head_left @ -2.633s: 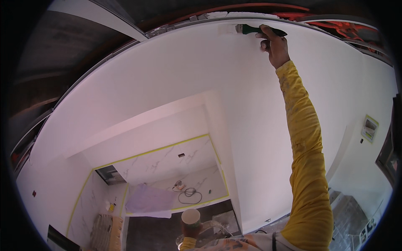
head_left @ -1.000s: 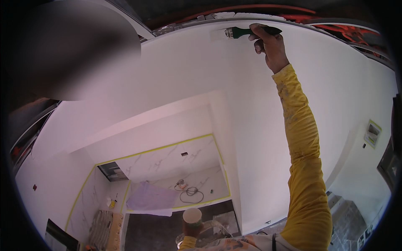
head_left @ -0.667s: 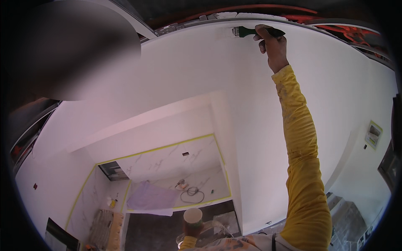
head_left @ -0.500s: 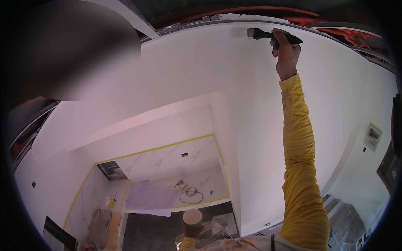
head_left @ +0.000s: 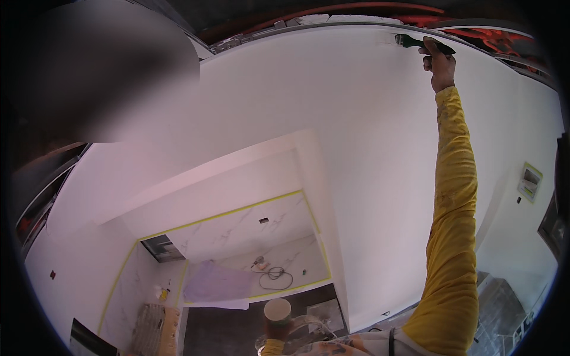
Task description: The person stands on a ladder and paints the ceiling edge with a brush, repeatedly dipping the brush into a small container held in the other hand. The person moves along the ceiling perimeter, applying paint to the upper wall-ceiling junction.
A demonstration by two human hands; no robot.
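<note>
My right hand [head_left: 440, 66] is raised high on a yellow sleeve and grips a green-handled paintbrush [head_left: 417, 43]. The brush's bristles touch the top edge of the white wall [head_left: 332, 101], just under the ceiling line. At the bottom edge my left hand [head_left: 274, 333] holds a small pale cup [head_left: 277, 310], with a clear container just below it; only part of that hand shows.
A marble-lined recess [head_left: 243, 237] edged with yellow masking tape sits lower left, with a purple sheet [head_left: 217, 283], a coiled cable [head_left: 272, 276] and a small tool inside. A wall panel [head_left: 528, 181] is at right. A blurred dark shape fills the upper left.
My right hand has slid the brush to the right along the top edge of the wall. The cup in my left hand has stayed in place.
</note>
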